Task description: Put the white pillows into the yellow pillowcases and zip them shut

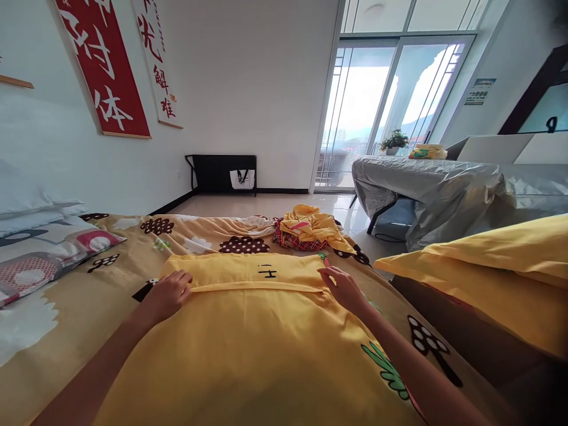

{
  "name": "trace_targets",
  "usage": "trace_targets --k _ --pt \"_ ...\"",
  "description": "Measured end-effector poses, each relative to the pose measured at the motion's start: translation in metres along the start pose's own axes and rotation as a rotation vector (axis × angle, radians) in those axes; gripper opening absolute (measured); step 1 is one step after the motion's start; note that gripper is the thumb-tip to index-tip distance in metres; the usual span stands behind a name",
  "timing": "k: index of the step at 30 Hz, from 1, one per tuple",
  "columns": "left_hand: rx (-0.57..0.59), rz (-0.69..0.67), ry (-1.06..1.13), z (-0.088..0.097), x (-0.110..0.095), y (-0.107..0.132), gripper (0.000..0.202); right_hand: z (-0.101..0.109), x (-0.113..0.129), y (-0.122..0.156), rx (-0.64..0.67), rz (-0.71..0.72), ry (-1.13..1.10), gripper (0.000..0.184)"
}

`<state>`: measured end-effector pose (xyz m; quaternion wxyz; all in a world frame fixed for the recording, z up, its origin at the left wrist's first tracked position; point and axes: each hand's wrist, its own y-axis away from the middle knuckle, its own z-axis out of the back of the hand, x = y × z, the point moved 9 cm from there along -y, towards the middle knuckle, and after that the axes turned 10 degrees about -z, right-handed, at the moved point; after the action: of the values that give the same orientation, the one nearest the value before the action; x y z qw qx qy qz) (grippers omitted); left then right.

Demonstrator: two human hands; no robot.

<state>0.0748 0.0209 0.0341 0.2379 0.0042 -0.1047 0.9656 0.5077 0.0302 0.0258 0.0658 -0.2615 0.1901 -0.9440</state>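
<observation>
Where yellow cloth (pixel 261 343) folds over, curled hands (pixel 172 289) (pixel 342 286) touch its sides, grip unclear.

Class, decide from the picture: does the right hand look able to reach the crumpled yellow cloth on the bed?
Probably yes: the crumpled yellow cloth lies a little beyond the right hand, and nothing upright appears between them on the patterned bedding.

White walls (pixel 252 71); glossy pale floor (pixel 279 204). Red hanging scroll, white characters (pixel 106 71), left wall. Daylight through sliding glass doors (pixel 361 100). Table under silver plastic sheeting (pixel 444 177): green potted plant (pixel 393 141), far edge.
</observation>
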Motion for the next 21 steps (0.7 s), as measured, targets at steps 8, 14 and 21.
trace_targets --k 8,14,21 --pt "-0.253 -0.057 0.297 0.013 -0.052 -0.066 0.05 -0.047 0.055 -0.015 0.162 -0.045 -0.001 0.057" --pt "-0.071 0.094 0.224 -0.075 -0.024 -0.049 0.053 -0.093 0.009 0.033 0.375 -0.184 0.237 0.065" --pt "0.0 0.242 0.137 -0.102 0.027 0.002 0.053 -0.087 -0.056 0.067 0.412 -0.251 0.232 0.072"
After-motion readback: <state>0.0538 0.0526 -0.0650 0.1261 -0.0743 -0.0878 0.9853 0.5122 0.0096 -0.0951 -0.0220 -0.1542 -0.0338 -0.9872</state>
